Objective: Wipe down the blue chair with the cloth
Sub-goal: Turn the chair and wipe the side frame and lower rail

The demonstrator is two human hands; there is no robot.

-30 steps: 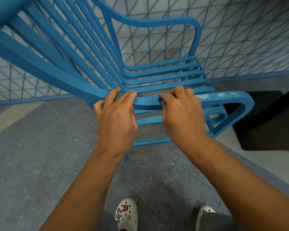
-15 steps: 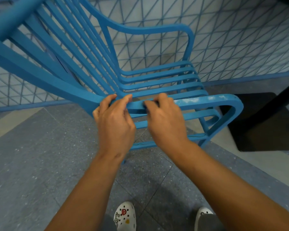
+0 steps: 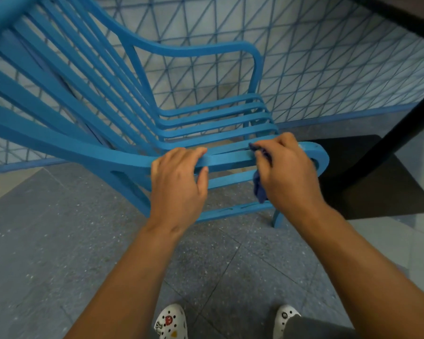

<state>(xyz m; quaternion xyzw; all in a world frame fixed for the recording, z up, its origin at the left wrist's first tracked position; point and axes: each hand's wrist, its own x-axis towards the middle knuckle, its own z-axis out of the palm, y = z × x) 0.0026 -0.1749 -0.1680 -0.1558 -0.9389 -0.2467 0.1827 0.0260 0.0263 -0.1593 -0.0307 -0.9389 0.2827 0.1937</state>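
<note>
I stand beside the blue chair point(image 3: 206, 113), which sits on the grey floor point(image 3: 47, 241) close to a blue mesh fence point(image 3: 328, 69). My 2 hands are on the near armrest point(image 3: 230, 160). My left hand point(image 3: 179, 184) grips the middle of that armrest, fingers curled over its top and thumb against its near edge, steadying the chair. My right hand point(image 3: 287, 172) holds the dark blue cloth point(image 3: 261, 182) bunched under its fingers and presses it on the armrest near the rounded front end; a tail of cloth hangs below the palm. Step in hand, as I judge it: wiping the top of the near armrest. The stretch between my hands looks even in colour; whether it is clean I cannot tell. The next move calls for running the cloth around the curved front end, then on to the seat slats point(image 3: 218, 123), the far armrest point(image 3: 194, 51) and the back slats point(image 3: 59, 81), none of which my hands are touching at present.
</note>
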